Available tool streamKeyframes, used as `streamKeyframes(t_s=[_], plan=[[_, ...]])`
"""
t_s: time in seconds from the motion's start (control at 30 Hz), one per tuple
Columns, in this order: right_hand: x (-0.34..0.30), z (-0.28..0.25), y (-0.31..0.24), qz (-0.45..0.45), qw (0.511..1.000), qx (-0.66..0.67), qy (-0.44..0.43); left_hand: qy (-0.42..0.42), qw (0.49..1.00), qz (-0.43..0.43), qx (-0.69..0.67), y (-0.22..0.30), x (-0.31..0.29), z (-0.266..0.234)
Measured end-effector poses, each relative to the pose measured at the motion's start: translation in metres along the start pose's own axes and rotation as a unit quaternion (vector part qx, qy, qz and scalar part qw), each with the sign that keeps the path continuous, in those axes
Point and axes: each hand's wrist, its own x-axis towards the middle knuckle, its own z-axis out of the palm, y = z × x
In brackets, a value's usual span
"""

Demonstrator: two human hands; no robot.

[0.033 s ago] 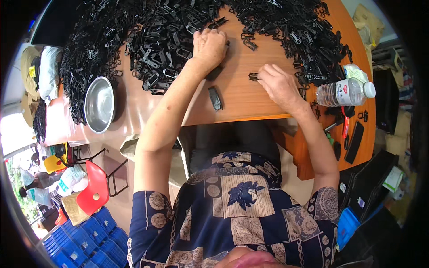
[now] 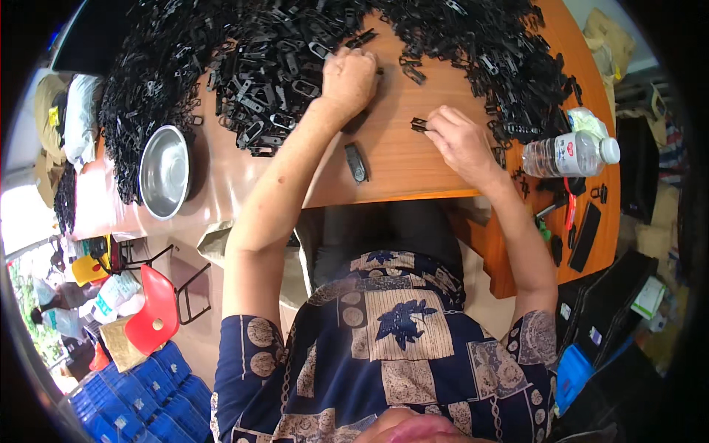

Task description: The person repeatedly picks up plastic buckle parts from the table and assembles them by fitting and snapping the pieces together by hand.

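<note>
I see the right hand [image 2: 459,142] pinching a slim black clip [image 2: 418,125] over the smooth wooden table [image 2: 413,171]. Beside the jagged far heap [image 2: 284,81], the left hand [image 2: 350,80] hides its fingertips; I can't tell its grip.

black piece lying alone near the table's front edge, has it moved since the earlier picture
No: the black piece shows no shift either way, judged against the front edge of the table.
</note>
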Motion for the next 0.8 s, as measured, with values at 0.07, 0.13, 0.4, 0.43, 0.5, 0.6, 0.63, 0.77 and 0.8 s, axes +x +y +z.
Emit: streamKeyframes(t_s=[0.07,0.13,0.4,0.43,0.5,0.6,0.63,0.77,0.8], plan=[[0.003,0.002,-0.011,0.074,0.979,0.184,0.054,-0.069,0.992,-0.102,-0.023,0.019,0.001,-0.006],[0.000,0.008,-0.019,0.149,0.947,0.262,0.111,-0.006,0.993,-0.077,-0.089,0.039,-0.002,-0.010],[0.010,0.021,-0.050,0.200,0.895,0.343,0.203,0.119,0.776,-0.202,-0.585,0.072,-0.054,-0.046],[0.011,0.020,-0.058,0.211,0.895,0.338,0.203,0.128,0.713,-0.223,-0.653,0.071,-0.062,-0.048],[0.008,0.020,-0.077,0.213,0.911,0.307,0.173,0.096,0.666,-0.253,-0.695,0.069,-0.081,-0.052],[0.010,0.028,-0.082,0.187,0.922,0.289,0.178,0.042,0.544,-0.260,-0.797,0.066,-0.106,-0.058],[0.010,0.029,-0.088,0.187,0.939,0.237,0.165,0.069,0.534,-0.232,-0.810,0.068,-0.114,-0.057],[0.011,0.033,-0.095,0.182,0.953,0.194,0.142,0.050,0.545,-0.232,-0.804,0.062,-0.137,-0.071],[0.013,0.030,-0.102,0.184,0.953,0.202,0.130,0.082,0.547,-0.213,-0.805,0.062,-0.140,-0.063]])
